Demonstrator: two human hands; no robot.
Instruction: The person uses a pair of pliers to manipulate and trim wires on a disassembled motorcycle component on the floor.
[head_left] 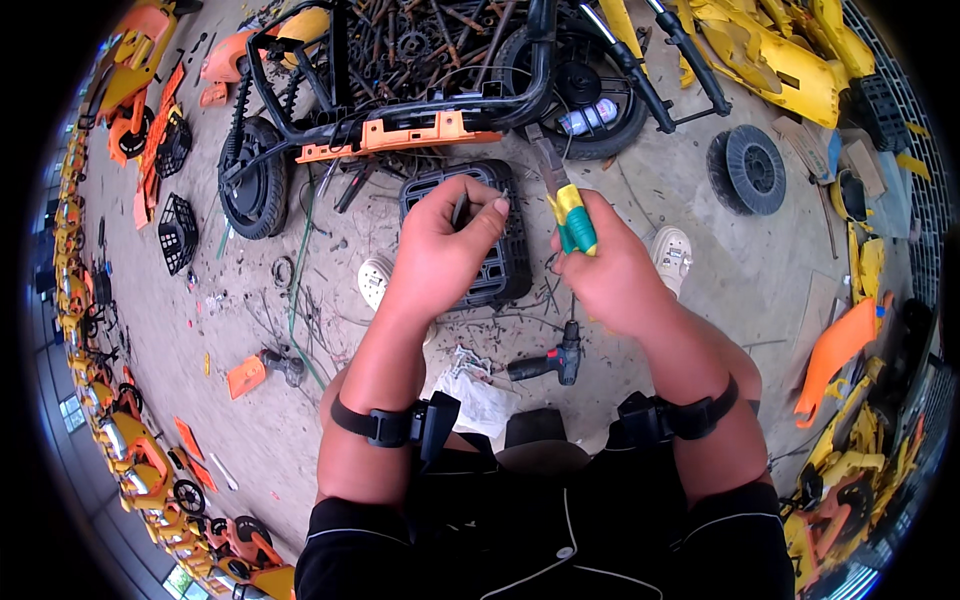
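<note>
My left hand [450, 235] is closed around a small dark piece, mostly hidden by my fingers, over a black plastic crate [495, 280]. My right hand [605, 260] grips a tool with yellow and green handles [575, 218] at the crate's right side; its metal head points upward. A black metal scooter frame [410, 112] with an orange plastic strip [400, 135] lies just beyond. A cordless drill [555, 362] lies below my hands near a white cloth [470, 395].
Rusty metal parts [420, 50] fill the area behind the frame. Wheels [248, 180], a grey spool [755, 170] and forks [680, 70] surround it. Yellow and orange body panels [840, 360] line the right; rows of scooters [150, 470] line the left. My shoes [672, 255] flank the crate.
</note>
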